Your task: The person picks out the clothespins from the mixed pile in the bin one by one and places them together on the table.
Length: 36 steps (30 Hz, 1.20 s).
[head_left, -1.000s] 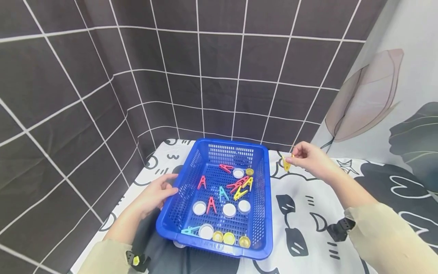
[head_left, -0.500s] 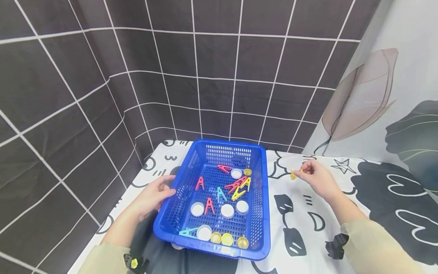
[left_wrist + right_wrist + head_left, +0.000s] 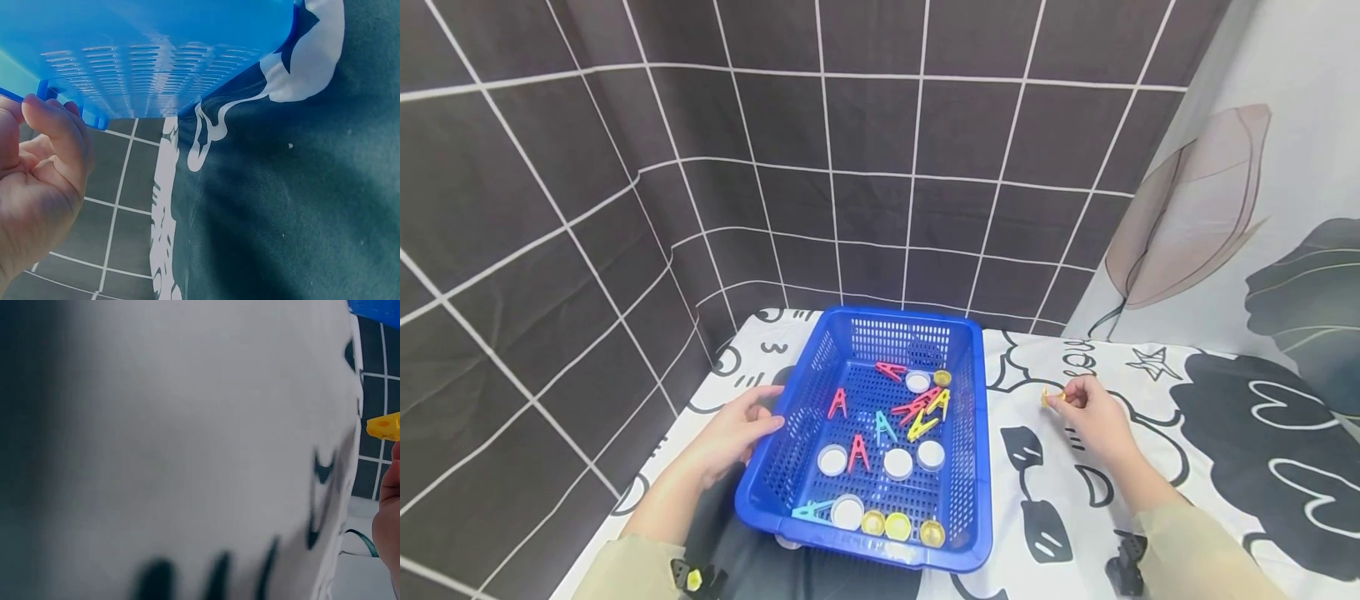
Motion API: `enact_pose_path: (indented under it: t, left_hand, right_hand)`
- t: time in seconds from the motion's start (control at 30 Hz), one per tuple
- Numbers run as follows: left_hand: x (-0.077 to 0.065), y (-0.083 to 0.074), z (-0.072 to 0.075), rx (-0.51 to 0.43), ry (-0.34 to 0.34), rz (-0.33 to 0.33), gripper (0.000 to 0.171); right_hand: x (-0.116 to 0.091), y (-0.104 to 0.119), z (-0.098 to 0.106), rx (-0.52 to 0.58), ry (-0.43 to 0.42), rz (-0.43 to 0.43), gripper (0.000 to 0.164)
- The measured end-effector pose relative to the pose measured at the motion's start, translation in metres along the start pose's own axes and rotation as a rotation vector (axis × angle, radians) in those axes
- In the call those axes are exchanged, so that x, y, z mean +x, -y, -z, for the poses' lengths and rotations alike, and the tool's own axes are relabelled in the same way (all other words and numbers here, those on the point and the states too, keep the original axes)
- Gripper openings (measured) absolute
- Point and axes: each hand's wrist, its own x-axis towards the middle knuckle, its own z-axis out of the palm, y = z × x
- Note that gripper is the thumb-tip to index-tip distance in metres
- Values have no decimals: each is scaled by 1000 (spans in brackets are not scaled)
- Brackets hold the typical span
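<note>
A blue plastic basket (image 3: 982,433) holds red, teal and yellow clothespins along with several white and yellow bottle caps. My left hand (image 3: 741,429) grips its left rim; in the left wrist view the fingers (image 3: 53,122) curl at the rim beside the slotted wall. To the right of the basket, my right hand (image 3: 1096,417) pinches a yellow clothespin (image 3: 1051,397) between thumb and fingertips, low over the patterned cloth. Only the tip of that yellow clothespin (image 3: 382,427) and part of the hand show at the right edge of the right wrist view.
A white cloth (image 3: 1022,575) with black cartoon drawings covers the table. Behind and to the left hangs a dark grid-patterned curtain (image 3: 880,208). A pale leaf-print curtain (image 3: 1217,275) hangs at the right. A white round piece (image 3: 787,542) lies under the basket's front left corner.
My right hand has moved down and slightly right with the yellow clothespin, from above the cloth's far edge to closer over it. The left hand stays on the rim.
</note>
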Motion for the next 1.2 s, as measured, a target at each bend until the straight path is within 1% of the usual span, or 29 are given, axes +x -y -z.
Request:
enact_pose_path:
  t: [0.17,0.33,0.63,0.87,1.07,1.2]
  left_hand:
    - [0,1,0,-17,1,6,57]
    - [-1,1,0,-22,-1,7,57]
    - [-1,2,0,-37,1,14,57]
    - [-1,2,-1,-47,7,13,57]
    - [-1,2,-1,-40,4,5,57]
    - [0,3,-1,-42,5,2,57]
  right_hand:
    - [-2,-5,-3,3,3,-8,37]
    - [-3,-6,-4,-3,11,1,33]
    - [-7,-7,-7,-18,33,24,33]
    - [-11,-7,-10,-66,81,29,28]
    - [-14,-8,-14,-74,126,26,29]
    - [-15,-12,-15,-79,139,33,30]
